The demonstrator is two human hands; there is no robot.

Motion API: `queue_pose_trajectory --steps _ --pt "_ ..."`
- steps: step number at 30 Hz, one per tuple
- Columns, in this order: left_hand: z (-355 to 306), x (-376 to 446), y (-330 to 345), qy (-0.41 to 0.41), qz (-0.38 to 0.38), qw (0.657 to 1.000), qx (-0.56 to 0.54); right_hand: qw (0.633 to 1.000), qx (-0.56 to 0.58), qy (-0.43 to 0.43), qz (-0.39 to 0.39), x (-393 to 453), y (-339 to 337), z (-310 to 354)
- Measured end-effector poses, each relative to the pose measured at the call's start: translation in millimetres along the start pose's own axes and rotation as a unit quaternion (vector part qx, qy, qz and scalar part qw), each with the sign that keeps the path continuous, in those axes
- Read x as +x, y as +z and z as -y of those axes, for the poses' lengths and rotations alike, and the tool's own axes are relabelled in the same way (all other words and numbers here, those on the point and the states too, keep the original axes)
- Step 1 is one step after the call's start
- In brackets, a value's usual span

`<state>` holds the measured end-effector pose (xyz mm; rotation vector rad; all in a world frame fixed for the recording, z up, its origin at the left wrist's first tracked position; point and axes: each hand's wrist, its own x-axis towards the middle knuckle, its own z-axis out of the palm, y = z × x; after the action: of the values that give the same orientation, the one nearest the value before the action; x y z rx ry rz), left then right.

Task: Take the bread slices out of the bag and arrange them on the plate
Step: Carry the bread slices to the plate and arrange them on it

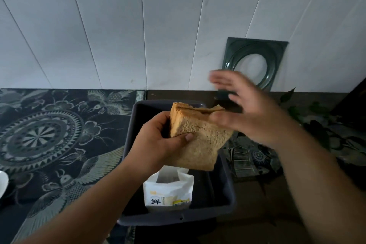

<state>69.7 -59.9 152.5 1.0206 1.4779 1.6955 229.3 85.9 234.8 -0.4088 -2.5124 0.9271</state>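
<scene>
Bag: white, mouth open, standing upright in the near part of the dark tray.
Left hand: closed on the bread slices, thumb across the front face, fingers behind the left crust edge.
Bread slices: held tilted above the tray and the bag, extending right of the left hand.
Right hand: blurred, fingers spread, holding nothing, just beside the bread's upper right corner.
Plate: white rim at the far left edge, well apart from the bread.
Green frame: leaning against the white panelled wall.
</scene>
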Motion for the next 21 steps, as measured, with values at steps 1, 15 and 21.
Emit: queue_pose_trajectory --steps 1,15,21 --pt "1 -3 -2 -0.009 -0.001 1.000 -0.012 0.987 0.129 -0.001 -0.096 -19 13 -13" --pt "31 -29 -43 -0.218 0.003 0.953 -0.213 0.854 0.433 0.286 -0.044 -45 130 -32" --pt "44 -48 -64 -0.286 0.025 0.943 -0.171 0.833 0.444 0.328 -0.019 -43 151 -44"
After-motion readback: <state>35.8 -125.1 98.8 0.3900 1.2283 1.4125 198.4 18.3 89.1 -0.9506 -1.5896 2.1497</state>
